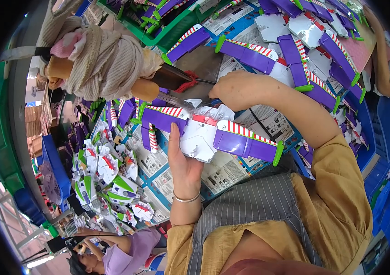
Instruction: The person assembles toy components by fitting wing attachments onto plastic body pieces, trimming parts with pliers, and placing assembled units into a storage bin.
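Note:
My left hand (183,167) grips a toy wing pack by its white body (198,140), thumb on the front and the other fingers hidden behind. One purple wing (165,120) with red-and-white stripes and a green tip spreads to the left, another purple wing (245,145) to the right. Just above the pack is the metal tip (176,98) of a cloth-wrapped tool (103,62). My right hand (240,90) is closed beyond the pack, beside a thin rod and red string (187,81). What its fingers hold is hidden.
Loose purple wings (245,55) and white bodies (273,32) cover the table's far right. A green crate (158,34) of wings stands at the back. White-and-green toy parts (107,174) are heaped at left. A black cable (262,124) lies near my right forearm. Other people sit left and right.

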A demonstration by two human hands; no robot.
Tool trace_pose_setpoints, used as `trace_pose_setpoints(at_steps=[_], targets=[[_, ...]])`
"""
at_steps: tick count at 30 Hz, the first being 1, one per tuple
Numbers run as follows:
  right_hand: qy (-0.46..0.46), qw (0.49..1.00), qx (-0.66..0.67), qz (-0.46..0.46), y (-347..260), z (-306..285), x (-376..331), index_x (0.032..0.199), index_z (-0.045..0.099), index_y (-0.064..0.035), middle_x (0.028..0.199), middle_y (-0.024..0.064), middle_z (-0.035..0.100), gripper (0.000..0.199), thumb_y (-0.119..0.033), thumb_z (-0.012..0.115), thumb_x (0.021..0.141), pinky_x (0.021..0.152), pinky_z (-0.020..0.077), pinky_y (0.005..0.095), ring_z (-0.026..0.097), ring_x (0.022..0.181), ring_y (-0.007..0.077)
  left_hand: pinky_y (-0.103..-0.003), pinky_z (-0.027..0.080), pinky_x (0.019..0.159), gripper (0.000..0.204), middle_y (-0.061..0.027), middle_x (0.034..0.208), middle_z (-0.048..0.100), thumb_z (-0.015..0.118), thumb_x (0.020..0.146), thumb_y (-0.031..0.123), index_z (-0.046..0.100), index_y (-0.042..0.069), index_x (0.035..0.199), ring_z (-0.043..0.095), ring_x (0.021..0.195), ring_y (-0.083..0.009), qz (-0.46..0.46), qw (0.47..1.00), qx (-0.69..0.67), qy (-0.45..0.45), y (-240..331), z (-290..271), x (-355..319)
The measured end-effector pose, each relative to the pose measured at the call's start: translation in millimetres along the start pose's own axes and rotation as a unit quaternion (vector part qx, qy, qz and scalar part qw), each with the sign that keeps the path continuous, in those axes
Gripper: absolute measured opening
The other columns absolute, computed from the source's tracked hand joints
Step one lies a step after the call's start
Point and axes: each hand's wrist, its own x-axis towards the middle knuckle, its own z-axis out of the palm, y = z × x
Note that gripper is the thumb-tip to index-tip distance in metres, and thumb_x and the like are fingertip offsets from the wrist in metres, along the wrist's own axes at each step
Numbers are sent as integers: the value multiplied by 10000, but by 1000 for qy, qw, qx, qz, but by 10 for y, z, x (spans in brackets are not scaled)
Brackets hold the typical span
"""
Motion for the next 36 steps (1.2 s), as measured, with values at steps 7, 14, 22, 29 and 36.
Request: trace_pose_setpoints(at_steps=[7, 14, 22, 29, 36], targets=[[-4, 1000, -11, 11, -52, 74, -29, 1018, 610, -45, 889, 215, 635, 289, -112, 557, 742, 767, 473, 452, 615, 862, 376, -436, 436, 946, 389, -118, 1185, 571, 495, 927, 310, 498, 48, 1214, 557, 1086, -278, 10, 1000, 3, 8, -57, -35, -120], [-84, 974, -179, -109, -390, 427, -217, 699, 621, -30, 731, 138, 645, 104, -127, 594, 672, 637, 488, 418, 645, 735, 277, -387, 430, 957, 428, -105, 1272, 490, 457, 949, 255, 391, 22, 1301, 485, 1178, -240, -81, 988, 128, -7, -278, -610, -798], [-136, 934, -317, -91, -656, 506, -286, 877, 648, -12, 763, 148, 632, 241, -134, 653, 670, 632, 507, 415, 646, 781, 289, -384, 422, 975, 517, -139, 1256, 487, 493, 861, -20, 329, 83, 1341, 506, 1154, -278, -144, 984, 69, -79, -367, -687, -946], [-192, 969, -141, -65, -542, 391, -335, 937, 606, 2, 818, 194, 640, 227, -48, 575, 718, 691, 497, 418, 632, 801, 346, -410, 444, 925, 357, -83, 1107, 567, 544, 770, -68, 541, 40, 1111, 553, 1052, -236, -38, 990, 135, -21, -507, -748, -838], [47, 987, -99, -114, -678, 449, -687, 884, 548, 4, 669, 145, 598, 173, -52, 554, 720, 607, 465, 421, 615, 677, 313, -396, 434, 941, 473, -67, 1154, 538, 640, 813, 77, 434, 68, 1238, 533, 1072, -214, 16, 988, 151, 16, -463, -557, -896]])
